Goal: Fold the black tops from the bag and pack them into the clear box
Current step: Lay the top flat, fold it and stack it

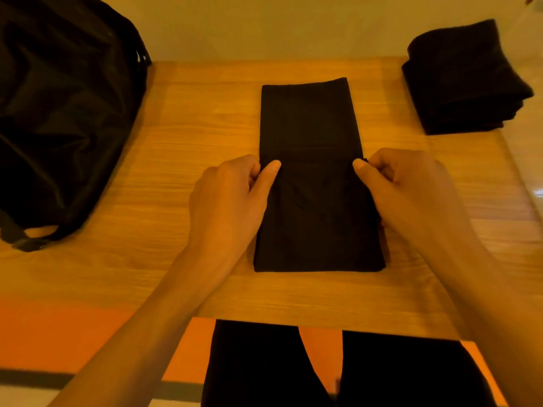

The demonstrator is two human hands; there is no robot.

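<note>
Single head-worn view, forward and steeply down over the wooden table (205, 148); close, wide-angle.

Lighting: dim, with a warm orange-yellow cast across the whole frame.
Glare: one pale glossy patch at the right edge.
Shadows: soft and faint on the table (205, 113).
Dark detail: the bag (58, 113), upper left, and the folded top (311, 127), centre, are nearly featureless black.
Blur: slight smearing towards the borders.
Distortion: wide-angle bowing of the table edges.
</note>
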